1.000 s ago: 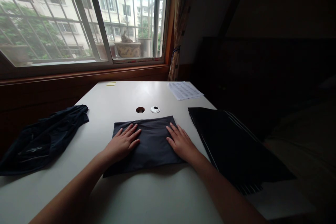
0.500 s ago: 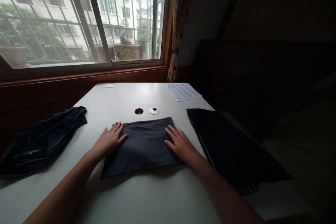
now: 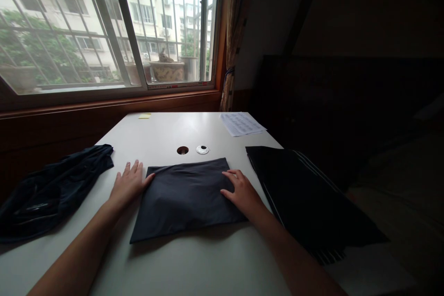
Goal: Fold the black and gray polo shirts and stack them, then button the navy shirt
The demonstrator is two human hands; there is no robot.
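Note:
A folded dark grey cloth point(image 3: 187, 196) lies flat on the white table point(image 3: 166, 134) in front of me. My left hand point(image 3: 128, 184) rests open on the table at the cloth's left edge, fingers stretched out and the thumb touching the cloth. My right hand point(image 3: 243, 189) lies open on the cloth's right edge, its fingers bent slightly over the fabric.
A crumpled dark garment point(image 3: 52, 189) lies at the table's left. A flat dark striped garment point(image 3: 305, 194) covers the right side and hangs past the edge. A printed sheet point(image 3: 242, 123), a cable hole point(image 3: 182, 150), its white cap point(image 3: 202, 149) and a yellow note point(image 3: 144, 115) sit farther back.
My left hand has slid leftward across the cloth and off its left edge onto the table. The right hand has stayed on the right edge, its fingers now slightly curled.

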